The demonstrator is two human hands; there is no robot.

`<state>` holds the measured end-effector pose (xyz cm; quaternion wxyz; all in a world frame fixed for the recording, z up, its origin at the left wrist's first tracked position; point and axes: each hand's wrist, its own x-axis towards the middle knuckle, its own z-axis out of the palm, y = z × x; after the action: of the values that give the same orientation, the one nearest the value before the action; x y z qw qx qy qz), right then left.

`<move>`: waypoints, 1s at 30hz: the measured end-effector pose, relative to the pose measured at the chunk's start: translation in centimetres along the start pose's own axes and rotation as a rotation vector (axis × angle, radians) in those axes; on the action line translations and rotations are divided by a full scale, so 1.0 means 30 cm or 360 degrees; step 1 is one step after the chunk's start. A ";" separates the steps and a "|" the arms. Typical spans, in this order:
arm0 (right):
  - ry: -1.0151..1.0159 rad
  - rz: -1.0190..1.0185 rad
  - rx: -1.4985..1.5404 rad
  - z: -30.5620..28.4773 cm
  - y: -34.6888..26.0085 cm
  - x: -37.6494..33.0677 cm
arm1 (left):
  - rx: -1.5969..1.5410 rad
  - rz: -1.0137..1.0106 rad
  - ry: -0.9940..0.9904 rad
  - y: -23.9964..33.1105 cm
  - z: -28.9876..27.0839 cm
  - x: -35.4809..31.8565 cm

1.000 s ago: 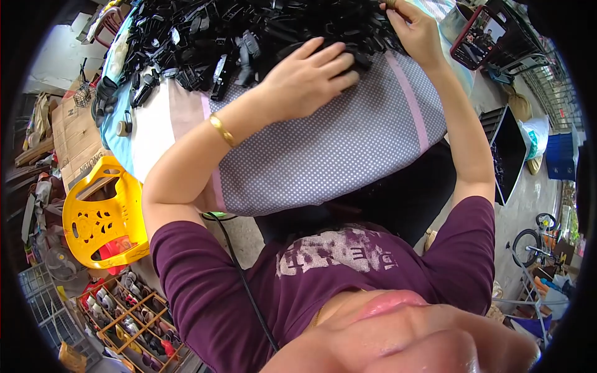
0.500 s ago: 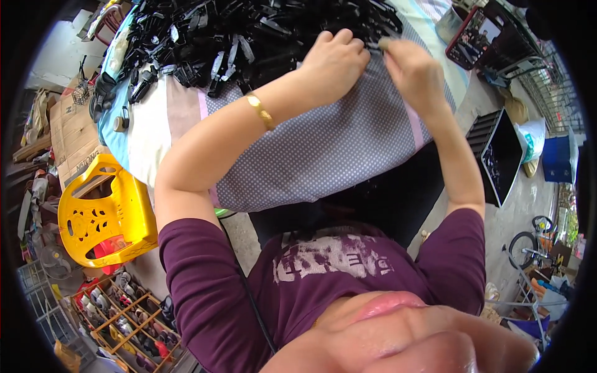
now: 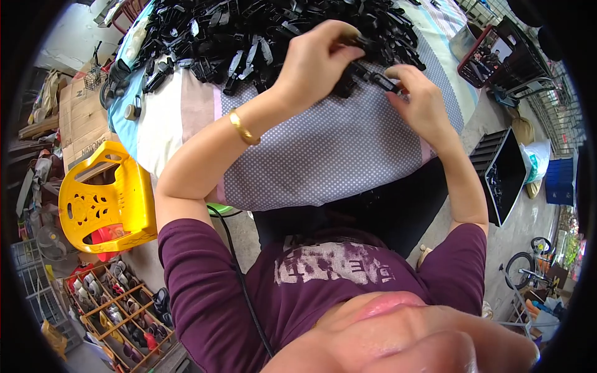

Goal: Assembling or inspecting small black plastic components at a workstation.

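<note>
A big heap of black, glossy, clip-like plastic parts point(image 3: 217, 37) covers the far side of the cloth-covered table point(image 3: 323, 155). Over its near edge is my left hand point(image 3: 317, 65), a gold bangle on the wrist, thumb and fingers pinched around a small black plastic part point(image 3: 362, 42). To its right, my right hand point(image 3: 418, 102) grips another slim black plastic part point(image 3: 382, 81) between thumb and fingers. The two held pieces are close together; whether they touch I cannot tell.
A yellow plastic chair point(image 3: 134, 199) stands left of the table. On the right are a black crate point(image 3: 501, 177) with small black pieces inside, a device with a lit screen point(image 3: 491, 59) and a blue bin point(image 3: 559, 180). A shoe rack point(image 3: 121, 317) sits at lower left.
My right hand has come down nearer me, and the black part in it now shows plainly. My left hand has shifted slightly left, its pinched black part now visible too.
</note>
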<state>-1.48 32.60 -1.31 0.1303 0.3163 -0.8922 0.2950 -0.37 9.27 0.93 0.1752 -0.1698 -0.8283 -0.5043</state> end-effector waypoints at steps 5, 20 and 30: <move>0.0053 0.0144 0.0375 -0.003 0.021 0.045 | -0.1478 -0.0892 -0.0207 0.015 -0.045 -0.021; 0.0397 -0.0192 0.0369 0.059 -0.128 0.029 | -0.0856 -0.0263 -0.0202 -0.040 -0.002 -0.082; 0.0513 -0.0267 0.0272 0.081 -0.138 0.023 | -0.0955 -0.0208 -0.0229 -0.015 -0.008 -0.104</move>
<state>0.54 28.17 -1.10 0.2682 0.3482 -0.8019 0.4046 2.19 8.54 -0.76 0.0255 -0.1956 -0.6619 -0.7232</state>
